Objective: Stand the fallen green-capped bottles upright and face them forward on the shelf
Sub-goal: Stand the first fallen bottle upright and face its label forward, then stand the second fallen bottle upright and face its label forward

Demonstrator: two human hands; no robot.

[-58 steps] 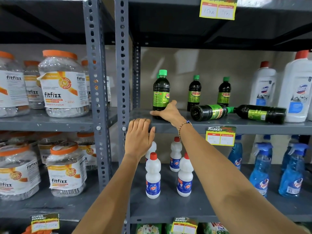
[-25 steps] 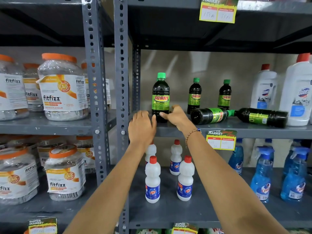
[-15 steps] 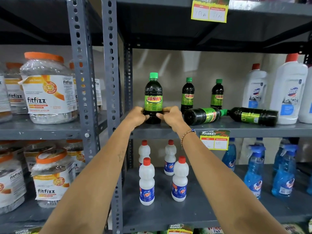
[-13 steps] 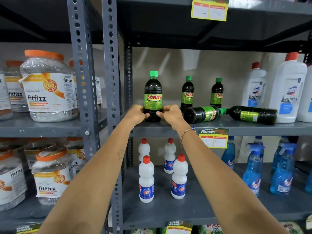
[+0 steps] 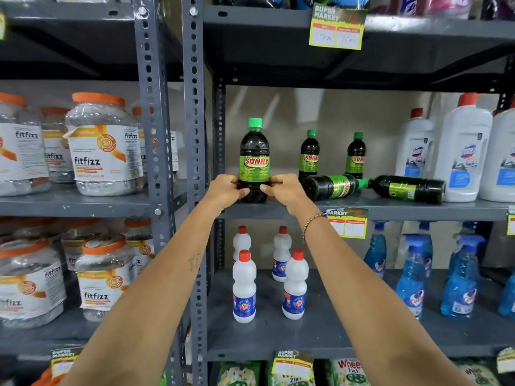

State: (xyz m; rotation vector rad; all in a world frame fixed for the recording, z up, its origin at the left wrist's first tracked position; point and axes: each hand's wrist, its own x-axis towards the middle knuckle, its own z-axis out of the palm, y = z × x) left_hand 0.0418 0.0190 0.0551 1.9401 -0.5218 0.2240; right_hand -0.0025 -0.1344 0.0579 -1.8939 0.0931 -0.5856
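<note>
A dark green-capped SUNNY bottle [image 5: 254, 160] stands upright at the front left of the middle shelf [image 5: 390, 208], its label facing me. My left hand [image 5: 226, 190] and my right hand [image 5: 284, 190] both grip its lower part from either side. Two more upright SUNNY bottles [image 5: 309, 156] [image 5: 356, 157] stand further back. Two green-capped bottles lie on their sides to the right: one [image 5: 328, 186] with its base toward me, the other [image 5: 407, 188] behind it with its cap pointing left.
Large white red-capped bottles [image 5: 462, 154] stand at the right end of the same shelf. Small white bottles [image 5: 244, 288] and blue spray bottles [image 5: 409, 277] fill the shelf below. Orange-lidded fitfizz jars [image 5: 104, 146] sit in the left bay past the steel uprights [image 5: 193, 107].
My left hand rose from the shelf edge and joined my right on the front bottle. The bottle's label has turned from sideways to facing me. The fallen bottles have not moved.
</note>
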